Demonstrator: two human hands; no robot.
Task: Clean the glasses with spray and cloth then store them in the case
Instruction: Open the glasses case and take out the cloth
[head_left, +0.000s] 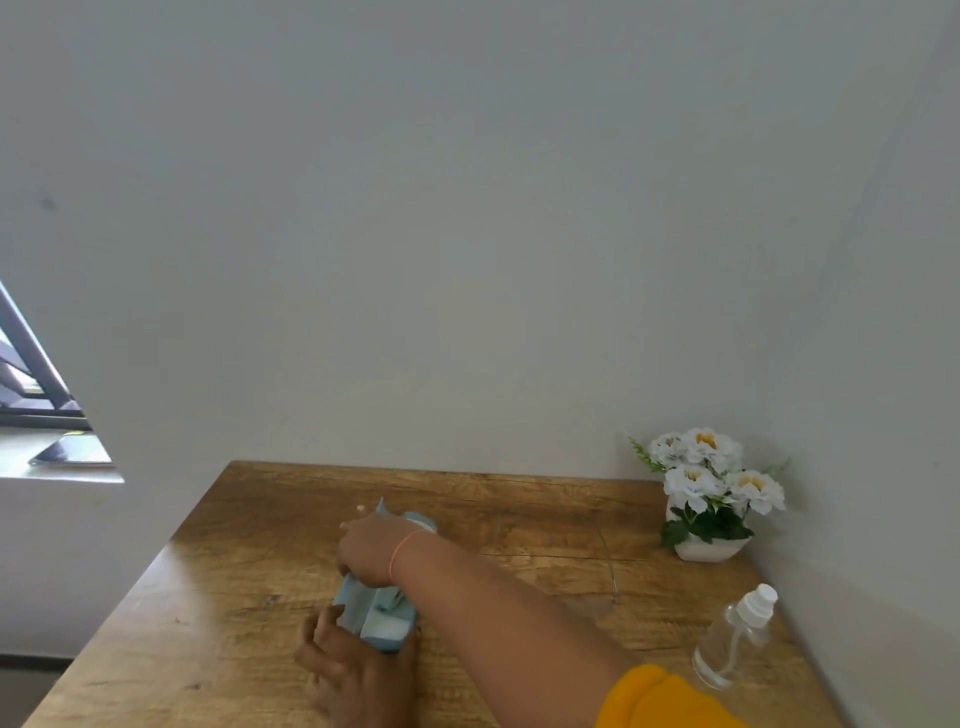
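A light blue glasses case (387, 631) lies open in the middle of the wooden table (249, 582), its white lining showing. My left hand (356, 670) grips the case's near end, thumb on one side and fingers on the other. My right hand (369, 551) reaches across over the case's far part with curled fingers. It pinches a light blue cloth (381, 505) whose corner sticks up past the knuckles. The clear-framed glasses (610, 571) lie faintly visible on the table to the right. The clear spray bottle (735, 639) with a white nozzle lies on its side at the right edge.
A white pot of white flowers (709, 499) stands in the back right corner against the wall. The table's back edge meets the wall. A window (36, 395) sits to the far left, beyond the table.
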